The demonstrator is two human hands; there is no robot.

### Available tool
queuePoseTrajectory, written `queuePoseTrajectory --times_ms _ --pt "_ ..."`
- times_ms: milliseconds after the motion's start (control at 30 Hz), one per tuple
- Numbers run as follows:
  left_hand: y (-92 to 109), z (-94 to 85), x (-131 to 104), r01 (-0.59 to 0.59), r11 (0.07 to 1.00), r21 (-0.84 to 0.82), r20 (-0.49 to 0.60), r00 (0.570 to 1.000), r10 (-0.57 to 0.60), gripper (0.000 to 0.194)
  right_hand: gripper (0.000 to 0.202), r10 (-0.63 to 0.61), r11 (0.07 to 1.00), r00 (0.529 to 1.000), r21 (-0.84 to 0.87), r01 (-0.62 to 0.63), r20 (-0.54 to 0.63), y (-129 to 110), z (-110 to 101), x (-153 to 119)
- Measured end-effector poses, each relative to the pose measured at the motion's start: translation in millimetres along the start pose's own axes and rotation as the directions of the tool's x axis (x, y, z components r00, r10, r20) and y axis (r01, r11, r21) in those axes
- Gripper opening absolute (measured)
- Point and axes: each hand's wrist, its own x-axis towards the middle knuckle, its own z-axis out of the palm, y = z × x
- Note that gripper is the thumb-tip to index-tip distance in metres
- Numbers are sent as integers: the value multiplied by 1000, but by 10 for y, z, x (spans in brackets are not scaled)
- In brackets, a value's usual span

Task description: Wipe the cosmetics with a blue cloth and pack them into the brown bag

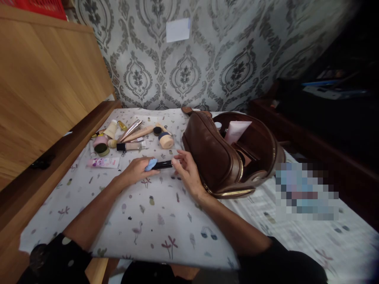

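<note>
A slim, shiny black cosmetic tube [163,165] lies level between my two hands, just above the patterned cloth. My left hand [137,170] is closed on a crumpled light blue cloth [151,164], pressed around the tube's left end. With thumb and fingers, my right hand [188,171] pinches the tube's right end. Close by on the right, an open brown leather bag [207,146] holds a pale pink tube [237,131] and other items partly hidden inside.
Several cosmetics lie at the back left, among them a cream jar [166,141], a foundation bottle [133,146], a dark-lidded jar [101,149] and a pink-and-white tube [103,162]. A wooden cabinet [53,63] borders the left; a patterned wall [183,71] rises behind.
</note>
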Motion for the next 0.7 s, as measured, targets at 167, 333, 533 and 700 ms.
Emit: queuePoseTrajectory --times_ms 167,333,533,700 --pt "-19 -21 15 82 991 -108 -25 996 -85 44 56 4 998 1000 70 -2 -20 100 10 50" --pt "-15 -29 25 80 989 -124 -28 996 -84 44 47 1 997 1000 77 -1 -2 116 1 49" --pt "11 -37 27 59 995 -85 3 998 -59 40 46 -41 995 998 87 38 36 -33 7 5" --pt "10 -29 24 58 998 -25 34 998 -58 41 49 -38 991 999 129 38 4 -44 6 16"
